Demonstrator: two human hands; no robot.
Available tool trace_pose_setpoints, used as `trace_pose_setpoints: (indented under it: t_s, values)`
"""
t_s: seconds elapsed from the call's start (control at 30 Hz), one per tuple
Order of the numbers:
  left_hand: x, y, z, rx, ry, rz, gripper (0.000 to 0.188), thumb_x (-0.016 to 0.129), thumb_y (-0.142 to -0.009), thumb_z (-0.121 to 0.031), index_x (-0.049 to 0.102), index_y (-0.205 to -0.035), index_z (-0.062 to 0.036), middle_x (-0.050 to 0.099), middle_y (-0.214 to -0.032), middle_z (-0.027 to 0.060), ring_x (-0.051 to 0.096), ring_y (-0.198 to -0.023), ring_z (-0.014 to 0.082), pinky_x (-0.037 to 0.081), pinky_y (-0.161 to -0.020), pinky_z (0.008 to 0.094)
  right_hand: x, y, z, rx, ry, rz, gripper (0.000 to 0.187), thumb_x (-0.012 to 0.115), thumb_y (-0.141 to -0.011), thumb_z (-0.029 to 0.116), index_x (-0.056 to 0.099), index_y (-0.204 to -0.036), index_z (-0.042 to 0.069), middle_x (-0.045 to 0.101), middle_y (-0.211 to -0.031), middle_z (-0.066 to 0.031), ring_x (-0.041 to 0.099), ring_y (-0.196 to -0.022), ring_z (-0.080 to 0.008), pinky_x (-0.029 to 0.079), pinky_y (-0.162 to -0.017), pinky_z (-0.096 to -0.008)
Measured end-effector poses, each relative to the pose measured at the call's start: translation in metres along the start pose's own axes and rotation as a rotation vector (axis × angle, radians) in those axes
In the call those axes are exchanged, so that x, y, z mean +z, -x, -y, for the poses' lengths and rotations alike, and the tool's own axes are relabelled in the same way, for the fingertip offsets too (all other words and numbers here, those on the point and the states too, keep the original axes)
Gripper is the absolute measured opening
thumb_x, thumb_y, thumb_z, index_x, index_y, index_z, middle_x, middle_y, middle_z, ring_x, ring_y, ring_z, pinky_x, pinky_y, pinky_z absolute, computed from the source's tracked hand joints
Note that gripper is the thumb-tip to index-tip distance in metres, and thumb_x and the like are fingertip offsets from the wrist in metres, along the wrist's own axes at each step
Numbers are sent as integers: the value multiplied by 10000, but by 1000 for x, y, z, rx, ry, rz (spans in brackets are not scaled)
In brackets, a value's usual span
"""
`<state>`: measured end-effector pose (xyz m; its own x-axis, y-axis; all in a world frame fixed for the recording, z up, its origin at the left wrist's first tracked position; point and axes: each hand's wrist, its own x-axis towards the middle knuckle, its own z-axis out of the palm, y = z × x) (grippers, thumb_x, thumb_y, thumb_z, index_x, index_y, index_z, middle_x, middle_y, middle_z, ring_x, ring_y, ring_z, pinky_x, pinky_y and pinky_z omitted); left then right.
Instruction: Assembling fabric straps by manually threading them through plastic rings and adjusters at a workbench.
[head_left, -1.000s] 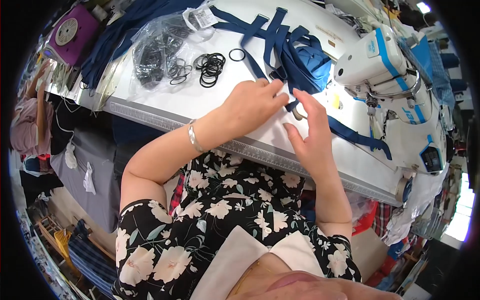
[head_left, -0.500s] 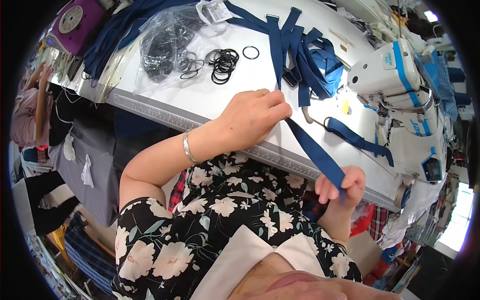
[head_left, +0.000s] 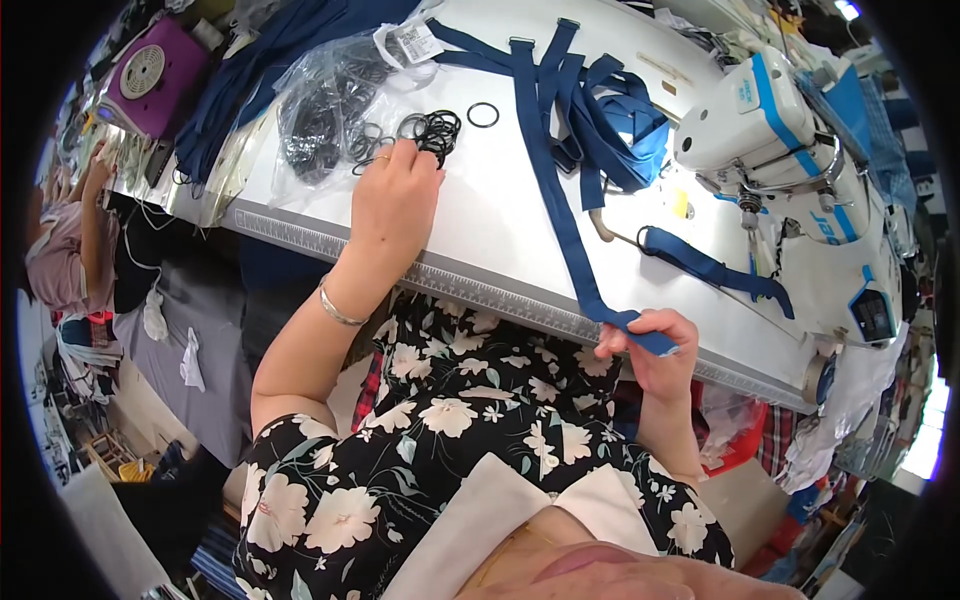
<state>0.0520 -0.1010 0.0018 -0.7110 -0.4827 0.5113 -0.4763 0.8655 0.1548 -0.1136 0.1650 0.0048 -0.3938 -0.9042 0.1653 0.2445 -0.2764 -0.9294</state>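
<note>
At upper centre, the left hand (head_left: 392,200) pinched at the rings (head_left: 432,130) on the desk (head_left: 480,240). Lower right, the right hand (head_left: 655,350) fingers pinched the strap (head_left: 560,200) end.

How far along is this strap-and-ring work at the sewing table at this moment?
Done: several blue straps lie piled by the sewing machine, some with black fittings at their ends. In hand: the right hand pinches the end of one long blue strap at the table edge, and the left hand reaches into the loose black rings. Left: many rings sit unused, more in the clear bag.
</note>
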Motion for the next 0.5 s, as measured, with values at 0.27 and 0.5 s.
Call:
trace_pose_setpoints:
  t_s: [0.27,0.5]
  values:
    - [-5,-6,-2,-7,56,-122,82,637,-740,-81,556,-736,-68,514,-728,75,539,-688,259,452,-589,351,-8,-8,-2,-300,523,-42,122,549,-833,13,638,-916,2,543,-885,-89,532,-546,-119,406,-480,-216]
    - [-30,-1,-47,-329,902,91,32,556,-825,-14,569,-798,-2,574,-703,43,532,-624,84,418,-586,211,15,-18,4,-35,228,-324,100,537,-821,-76,590,-887,-22,542,-877,-92,555,-557,-101,427,-464,-191]
